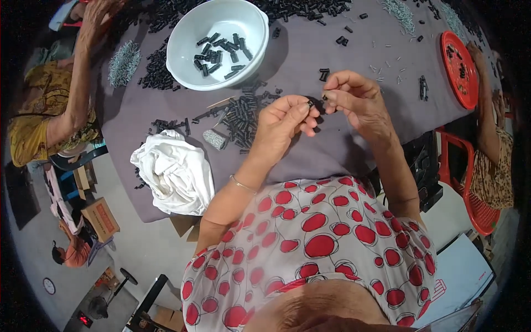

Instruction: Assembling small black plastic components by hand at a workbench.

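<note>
Head view: both bare hands raised over the grey tablecloth, fingertips near each other, well in front of the patterned shirt. Left hand: thumb and forefinger pinched on a small black part, which projects toward the right; remaining fingers curled beneath. Right hand: thumb and forefinger brought together at a tiny dark piece, its form too small to resolve; the two held items are close, contact between them cannot be told. Just beyond the right fingertips lies a loose black piece. Left of the left hand, a heap of black pieces spreads on the cloth, with a small grey clump at its near edge and a crumpled white cloth closer to the person. Beyond the heap stands a white bowl containing scattered black cylinders. Far right: red tray with dark pieces in it, a co-worker's hand at its rim. Far left: another co-worker's forearm extends over the table.
</note>
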`<state>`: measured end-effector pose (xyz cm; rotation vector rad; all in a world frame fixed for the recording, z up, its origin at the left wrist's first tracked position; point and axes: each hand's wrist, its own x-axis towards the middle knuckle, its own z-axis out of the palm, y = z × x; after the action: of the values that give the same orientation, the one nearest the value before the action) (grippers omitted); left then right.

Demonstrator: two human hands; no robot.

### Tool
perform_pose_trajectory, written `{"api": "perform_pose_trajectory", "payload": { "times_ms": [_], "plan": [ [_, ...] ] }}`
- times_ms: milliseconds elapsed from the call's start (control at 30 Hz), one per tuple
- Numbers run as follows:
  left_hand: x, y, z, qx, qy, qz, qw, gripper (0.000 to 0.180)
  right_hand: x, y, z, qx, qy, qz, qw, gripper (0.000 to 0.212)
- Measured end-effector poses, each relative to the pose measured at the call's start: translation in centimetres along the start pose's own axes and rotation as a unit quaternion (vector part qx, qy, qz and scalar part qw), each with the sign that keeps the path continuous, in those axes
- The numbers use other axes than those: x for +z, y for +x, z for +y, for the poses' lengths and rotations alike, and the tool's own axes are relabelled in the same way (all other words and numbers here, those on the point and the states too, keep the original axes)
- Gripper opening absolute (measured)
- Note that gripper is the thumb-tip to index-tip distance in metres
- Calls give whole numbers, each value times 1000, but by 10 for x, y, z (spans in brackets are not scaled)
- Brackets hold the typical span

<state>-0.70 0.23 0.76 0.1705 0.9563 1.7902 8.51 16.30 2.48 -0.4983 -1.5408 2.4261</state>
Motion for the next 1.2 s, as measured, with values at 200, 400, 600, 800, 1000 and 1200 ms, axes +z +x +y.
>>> {"api": "perform_pose_trajectory", "payload": {
  "times_ms": [200,400,600,800,1000,1200],
  "plan": [
    [1,-1,-4,39,34,5,999,17,11,-14,-10,-15,-84,33,996,11],
    [5,-3,-6,80,97,17,992,17,26,-20,-12,-114,-242,95,959,9],
    [8,-6,-7,103,142,41,984,16,29,-19,-7,-163,-372,95,909,11],
    [9,-7,-9,131,176,60,974,16,27,-16,-6,-234,-434,84,866,12],
    [8,-5,-14,171,226,61,957,14,28,-16,-9,-237,-455,79,855,12],
    [4,-3,-16,222,328,70,916,13,27,-15,-6,-243,-460,70,851,12]
  ]
}}
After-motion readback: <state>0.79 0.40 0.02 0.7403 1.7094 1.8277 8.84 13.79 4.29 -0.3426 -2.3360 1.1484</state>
